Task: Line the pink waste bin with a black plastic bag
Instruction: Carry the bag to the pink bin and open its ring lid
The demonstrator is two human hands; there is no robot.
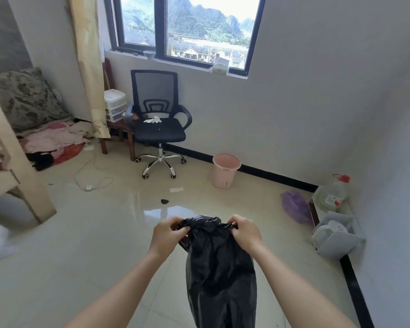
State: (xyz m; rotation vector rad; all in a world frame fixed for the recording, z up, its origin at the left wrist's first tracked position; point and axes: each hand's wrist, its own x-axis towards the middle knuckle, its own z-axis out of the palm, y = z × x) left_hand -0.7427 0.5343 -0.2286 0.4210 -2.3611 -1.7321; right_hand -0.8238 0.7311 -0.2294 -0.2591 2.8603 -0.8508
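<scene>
A black plastic bag (pixel 219 268) hangs in front of me, its top edge bunched between both hands. My left hand (pixel 167 234) pinches the bag's left top corner and my right hand (pixel 245 232) pinches the right one, fingers closed on the plastic. The pink waste bin (pixel 225 171) stands upright on the tiled floor by the wall under the window, well beyond my hands, with no bag in it.
A black office chair (pixel 160 129) stands left of the bin. A wooden bed frame (pixel 17 162) and clothes fill the left. A cable (pixel 90 183) lies on the floor. A purple bag (pixel 295 205), a bottle (pixel 334 194) and a grey box (pixel 336 235) sit at the right wall.
</scene>
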